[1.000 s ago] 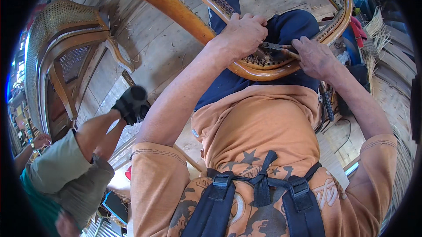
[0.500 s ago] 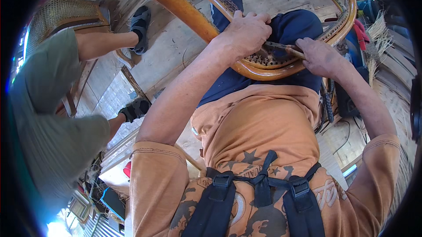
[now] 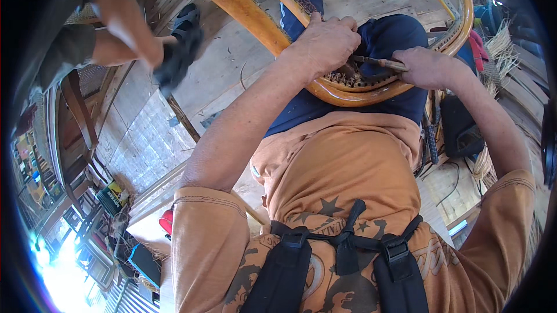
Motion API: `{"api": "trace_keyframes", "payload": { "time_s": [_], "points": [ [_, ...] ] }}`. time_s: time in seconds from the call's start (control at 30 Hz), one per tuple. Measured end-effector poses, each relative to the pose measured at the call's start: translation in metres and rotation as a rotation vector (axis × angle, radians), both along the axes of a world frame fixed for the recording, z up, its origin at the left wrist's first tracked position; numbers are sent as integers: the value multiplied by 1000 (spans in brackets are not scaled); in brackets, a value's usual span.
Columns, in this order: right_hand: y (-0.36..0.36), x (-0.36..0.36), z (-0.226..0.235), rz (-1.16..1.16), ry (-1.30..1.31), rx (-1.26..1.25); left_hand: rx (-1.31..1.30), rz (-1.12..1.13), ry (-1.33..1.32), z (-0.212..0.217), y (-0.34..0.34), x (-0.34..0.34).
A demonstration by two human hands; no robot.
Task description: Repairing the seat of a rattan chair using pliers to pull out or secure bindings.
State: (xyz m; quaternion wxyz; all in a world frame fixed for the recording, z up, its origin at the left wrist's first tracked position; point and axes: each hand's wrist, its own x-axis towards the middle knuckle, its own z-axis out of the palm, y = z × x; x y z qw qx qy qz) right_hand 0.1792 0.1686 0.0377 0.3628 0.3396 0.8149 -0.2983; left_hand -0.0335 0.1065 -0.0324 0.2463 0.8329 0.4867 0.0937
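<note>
Across my lap lies a curved, varnished wooden chair frame (image 3: 348, 99), with a row of small holes and frayed cane stubs (image 3: 342, 79) along its inner edge. My left hand (image 3: 328, 45) is closed over the frame's left rail, its fingertips curled inward and partly hidden. A thin knife with a wooden handle (image 3: 393, 65) is gripped in my right hand (image 3: 428, 68), at the opening's right side. Its narrow blade (image 3: 365, 59) points left toward my left hand, above the opening. Whether the blade touches cane cannot be made out.
At the upper left, a co-worker's legs (image 3: 119, 40) and dark sandals stand close by on the plank floor (image 3: 232, 69). Pale loose strands (image 3: 502, 51) and a black box-like item (image 3: 460, 127) lie to my right. A red item (image 3: 166, 221) sits by my left elbow.
My right hand has moved slightly right, drawing the knife with it and showing more handle. My left hand stays in place. The co-worker has stepped farther up at the left.
</note>
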Motion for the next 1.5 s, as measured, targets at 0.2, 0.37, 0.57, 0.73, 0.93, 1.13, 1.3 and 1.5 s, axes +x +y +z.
{"api": "trace_keyframes", "payload": {
  "time_s": [0.2, 0.37, 0.57, 0.73, 0.93, 1.13, 1.3, 1.5],
  "points": [
    [9, -5, 3, -127, -93, -182, 16, -4, -19, -9, 3, 2],
    [14, -9, 8, -348, -245, -388, -92, -25, -4, -12, 10, 2],
    [8, 3, 5, -437, -123, -465, -87, -29, 21, -1, 10, 2],
    [4, 9, 1, -500, -15, -469, -6, -20, -47, -9, 8, 1],
    [10, 12, -4, -565, -64, -564, 25, 5, -127, -5, 11, 3],
    [3, 31, -1, -968, 189, -929, 330, 333, -477, 9, 18, 5],
    [1, 36, 4, -815, 352, -517, 324, 505, -582, 41, -8, -7],
    [-28, 44, -1, -123, 295, 445, 193, 21, -59, 28, -17, -9]
  ]
}}
